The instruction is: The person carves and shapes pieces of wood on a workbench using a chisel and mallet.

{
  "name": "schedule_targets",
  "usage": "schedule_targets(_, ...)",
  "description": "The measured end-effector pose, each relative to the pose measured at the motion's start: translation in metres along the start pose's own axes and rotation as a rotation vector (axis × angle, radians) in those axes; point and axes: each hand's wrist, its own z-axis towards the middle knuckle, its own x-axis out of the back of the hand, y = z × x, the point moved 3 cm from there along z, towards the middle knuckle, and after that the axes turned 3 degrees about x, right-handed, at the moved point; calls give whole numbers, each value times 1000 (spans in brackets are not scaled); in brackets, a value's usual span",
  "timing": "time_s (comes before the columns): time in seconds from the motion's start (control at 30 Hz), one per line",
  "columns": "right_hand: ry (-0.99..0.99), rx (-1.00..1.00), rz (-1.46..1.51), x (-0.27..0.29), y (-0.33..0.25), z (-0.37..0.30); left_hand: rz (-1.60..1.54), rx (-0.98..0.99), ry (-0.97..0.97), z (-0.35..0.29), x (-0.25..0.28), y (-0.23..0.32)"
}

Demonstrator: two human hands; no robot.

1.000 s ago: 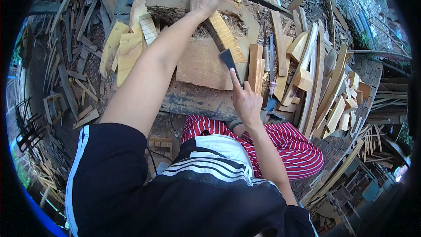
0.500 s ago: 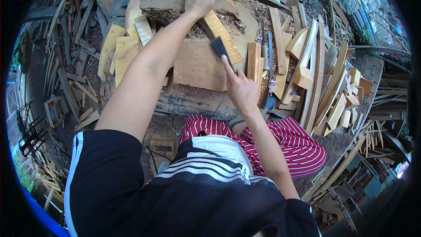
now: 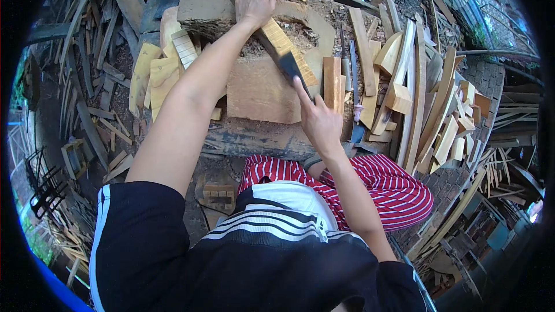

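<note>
My left hand (image 3: 256, 4) is closed over the upper part of a squared wooden strip (image 3: 289, 47). The strip slants across a worn, hollowed wood block (image 3: 263, 89), its lower end towards the right. In my right hand (image 3: 322, 124) is a hand tool with a dark, flat blade (image 3: 288, 65); my index finger stretches along it and the other fingers curl round its handle. The blade lies against or just over the strip near its lower end; contact is unclear. My palm hides most of the handle.
Right of the block lie a reddish wooden block (image 3: 332, 84), a long narrow metal tool (image 3: 353, 63), and a heap of cut wood pieces (image 3: 447, 130). Pale boards (image 3: 165, 75) lie at the left. My legs in red striped trousers (image 3: 381, 193) are close to the block's near edge.
The view has shifted slightly. Along the strip, the dark blade sits a little differently and lower relative to its end. Both hands keep their holds.
</note>
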Motion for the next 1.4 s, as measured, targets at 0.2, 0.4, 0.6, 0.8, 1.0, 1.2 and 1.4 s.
schedule_targets(0.2,-94,-61,-28,2,3,0,-27,-52,84,-1,5,10)
schedule_targets(0.4,-84,-9,9,-1,5,-16,7,-10,31,-3,0,-1)
schedule_targets(0.6,-19,-44,-18,-7,-4,-1,25,-39,67,0,2,7)
schedule_targets(0.8,-15,-42,31,-8,2,-17,4,-23,46,0,1,5)
schedule_targets(1.0,0,-31,42,-11,-2,3,20,-15,29,0,1,2)
schedule_targets(1.2,-34,-50,38,-7,-1,-5,44,-18,74,0,6,8)
schedule_targets(1.4,-36,-25,34,-6,-1,-11,27,5,45,-2,3,0)
